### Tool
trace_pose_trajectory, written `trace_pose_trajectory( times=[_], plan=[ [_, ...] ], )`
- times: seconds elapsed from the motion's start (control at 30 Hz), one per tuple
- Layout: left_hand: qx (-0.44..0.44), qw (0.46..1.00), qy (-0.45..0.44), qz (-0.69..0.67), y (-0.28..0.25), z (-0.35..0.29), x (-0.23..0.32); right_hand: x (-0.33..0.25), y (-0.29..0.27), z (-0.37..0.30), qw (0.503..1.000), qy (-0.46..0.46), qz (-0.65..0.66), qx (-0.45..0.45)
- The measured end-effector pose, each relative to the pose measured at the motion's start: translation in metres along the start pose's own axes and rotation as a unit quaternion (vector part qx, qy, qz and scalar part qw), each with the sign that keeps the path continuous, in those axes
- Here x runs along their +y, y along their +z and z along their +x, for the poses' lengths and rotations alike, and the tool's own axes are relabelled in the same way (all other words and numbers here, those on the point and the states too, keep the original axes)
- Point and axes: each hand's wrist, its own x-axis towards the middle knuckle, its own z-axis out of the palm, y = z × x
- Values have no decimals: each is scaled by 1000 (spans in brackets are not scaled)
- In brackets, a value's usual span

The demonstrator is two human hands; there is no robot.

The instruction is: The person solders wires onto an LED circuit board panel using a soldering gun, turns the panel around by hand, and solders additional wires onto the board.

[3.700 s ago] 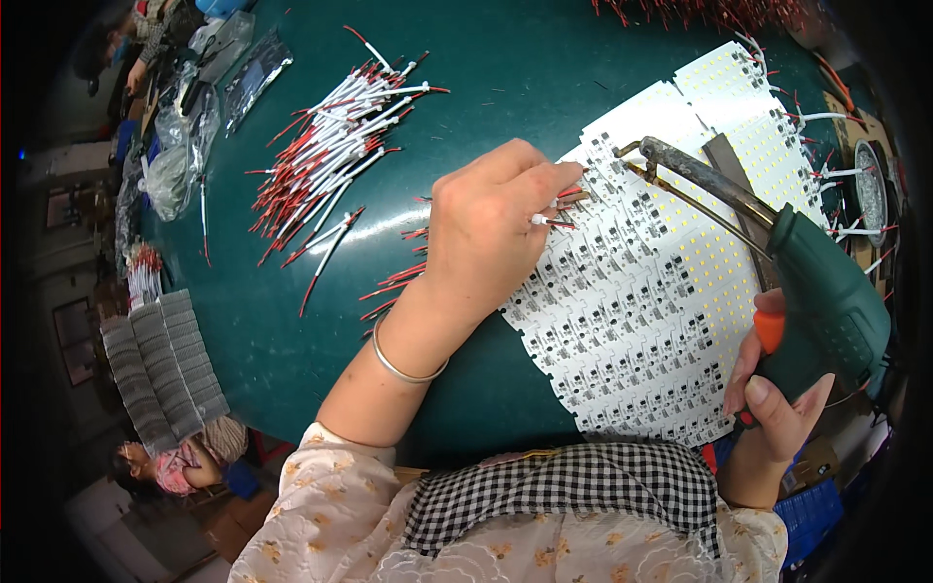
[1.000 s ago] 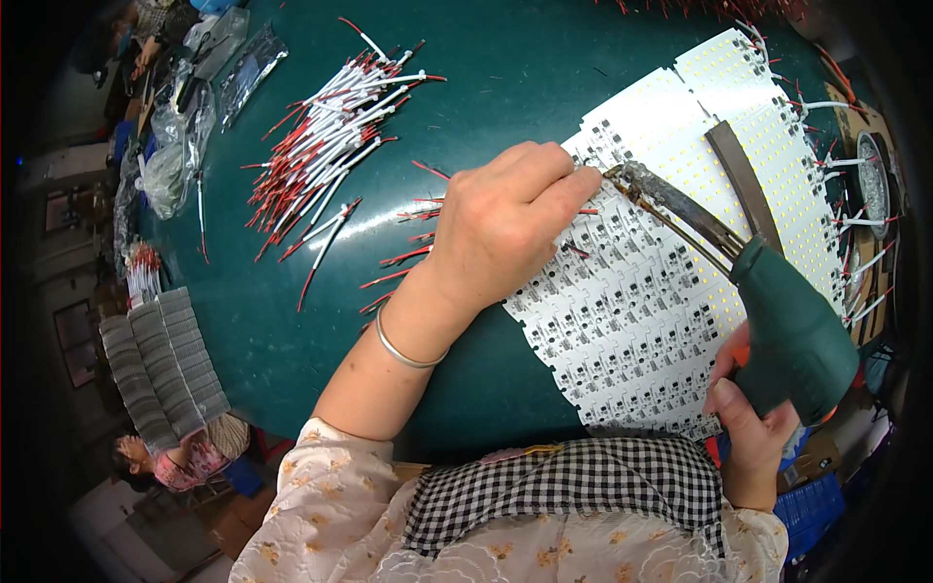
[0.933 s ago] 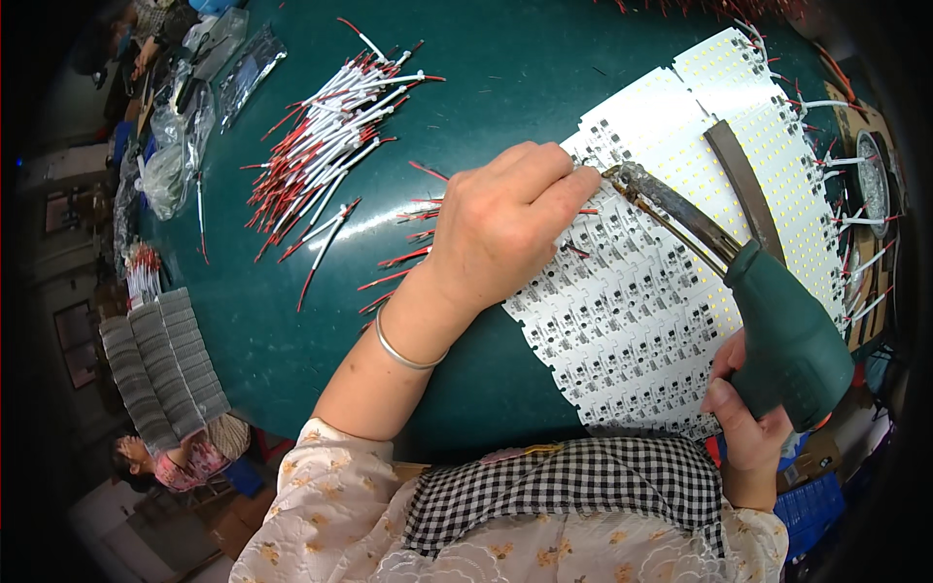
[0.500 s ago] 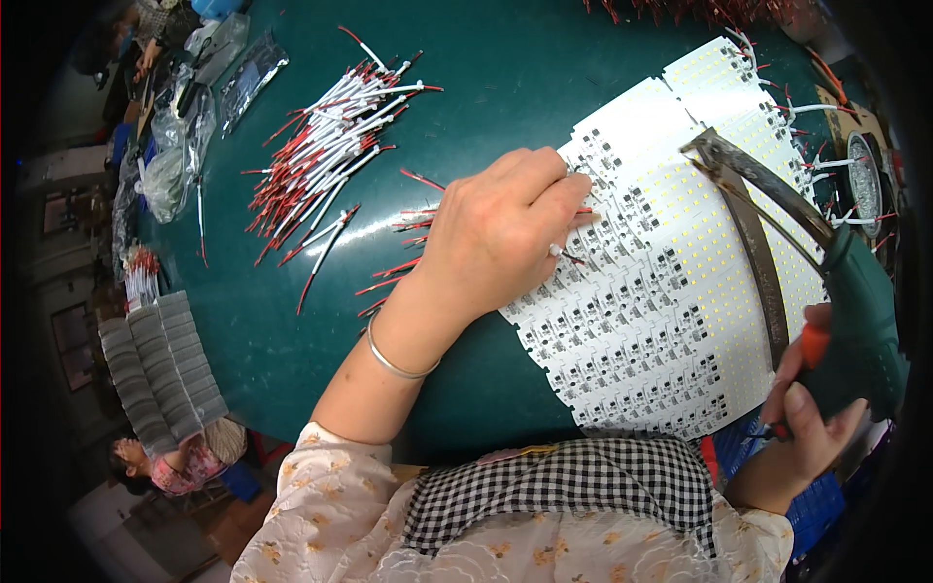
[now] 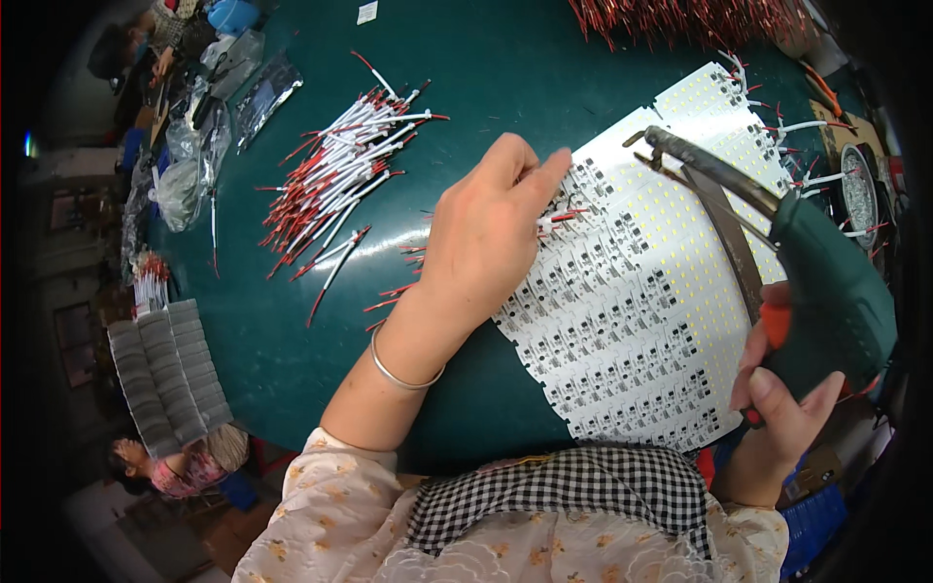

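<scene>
My left hand (image 5: 486, 233) is over the left edge of the white LED circuit boards (image 5: 622, 301), its fingers curled and the index finger stretched out. From under the fingers a short wire (image 5: 564, 216) with red ends sticks out over the boards; the grip itself is mostly hidden. My right hand (image 5: 782, 403) grips a dark green soldering gun (image 5: 838, 282) with an orange trigger. Its metal tip points left above the boards, apart from the wire. A dark flat strip (image 5: 724, 228) lies across the boards under the tip.
A pile of white-sleeved red wires (image 5: 335, 180) lies at the left. More red wires (image 5: 690, 19) are heaped at the far edge. A round metal tin (image 5: 859, 189) stands at the right, grey stacked pieces (image 5: 170, 374) at the left edge. Other people (image 5: 185, 466) sit beyond the table.
The soldering gun has moved left over the boards, with my right hand. My left index finger has lifted away from the wire's red end. The view has shifted slightly.
</scene>
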Motion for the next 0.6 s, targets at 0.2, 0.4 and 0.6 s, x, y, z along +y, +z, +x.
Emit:
trace_pose_trajectory(
  times=[0.2,0.4,0.6],
  plan=[
    [80,996,8,-44,10,-1,-3,20,4,2,999,-28,-4,17],
    [111,987,15,-112,15,-3,-9,19,19,4,999,-29,3,32],
    [93,995,20,-39,14,-6,-6,22,13,2,1000,-7,-7,1]
  ],
)
